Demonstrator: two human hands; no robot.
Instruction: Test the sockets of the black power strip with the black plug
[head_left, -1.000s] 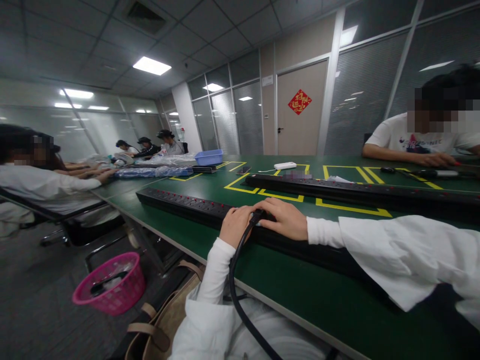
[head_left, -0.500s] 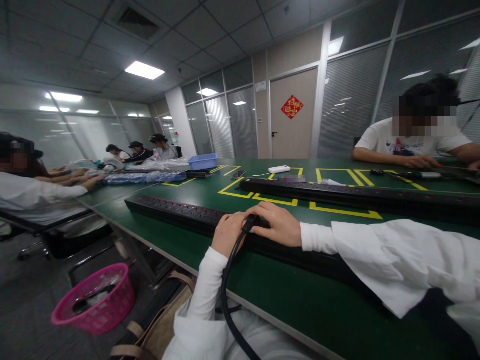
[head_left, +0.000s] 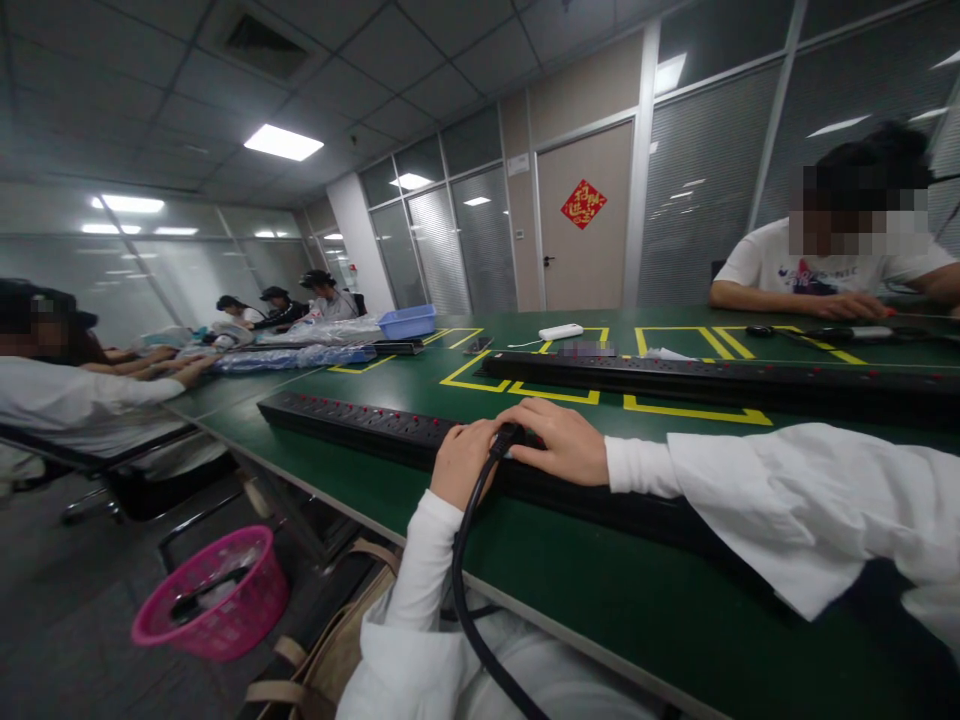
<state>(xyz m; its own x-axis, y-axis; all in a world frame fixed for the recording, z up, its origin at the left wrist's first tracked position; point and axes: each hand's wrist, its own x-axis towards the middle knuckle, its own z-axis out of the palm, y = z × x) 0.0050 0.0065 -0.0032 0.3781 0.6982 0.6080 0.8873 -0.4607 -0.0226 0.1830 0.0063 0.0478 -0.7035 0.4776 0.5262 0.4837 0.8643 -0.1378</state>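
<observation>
A long black power strip (head_left: 352, 419) with a row of red switches lies on the green table (head_left: 570, 560) in front of me. Over its middle, my left hand (head_left: 465, 460) and my right hand (head_left: 559, 440) close together around the black plug (head_left: 507, 438) of a thick black cable (head_left: 469, 590). The plug sits against the strip's top face; whether it is fully seated is hidden by my fingers. From the plug the cable curves down over the table edge toward my lap.
Farther back lies a second black power strip (head_left: 675, 376). Behind it are a white charger-like block (head_left: 560, 332) and yellow tape outlines (head_left: 697, 415). A pink basket (head_left: 217, 610) stands on the floor at left. Other people sit around the table; a blue bin (head_left: 407, 322) is at the back.
The view has shifted slightly, so the scene sits a little to the right. Both hands stay closed around the plug on the power strip, with no clear change in grip.
</observation>
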